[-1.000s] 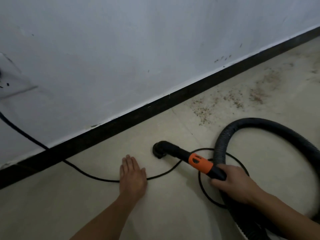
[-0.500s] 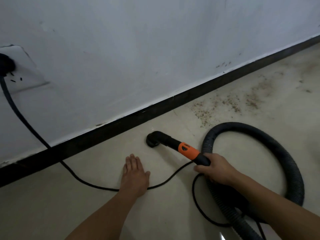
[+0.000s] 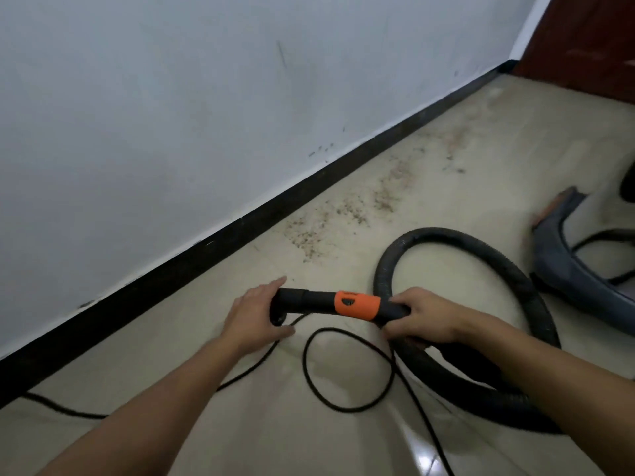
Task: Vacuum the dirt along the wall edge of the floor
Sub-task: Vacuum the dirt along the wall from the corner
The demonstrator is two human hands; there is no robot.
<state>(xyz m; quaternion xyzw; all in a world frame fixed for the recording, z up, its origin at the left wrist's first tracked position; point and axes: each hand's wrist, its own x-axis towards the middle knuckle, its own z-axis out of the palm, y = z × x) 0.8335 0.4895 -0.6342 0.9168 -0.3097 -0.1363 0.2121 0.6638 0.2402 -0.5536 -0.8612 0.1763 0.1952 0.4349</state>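
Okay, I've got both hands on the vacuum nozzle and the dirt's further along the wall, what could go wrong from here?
1. The power cord lies looped on the floor right under the nozzle; sliding forward could snag it or drag it along.
2. The hose is coiled in a tight loop beside your right hand; reaching for the dirt may kink it or tug the vacuum body.
3. Your left hand covers the nozzle tip, possibly blocking suction.

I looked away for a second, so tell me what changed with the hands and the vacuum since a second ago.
The left hand lifted off the floor and took hold of the nozzle end of the vacuum wand. The view swung right along the wall, so the socket is out of sight. Unchanged: the right hand grips the wand behind the orange collar, the hose is looped, and the dirt lies by the baseboard.
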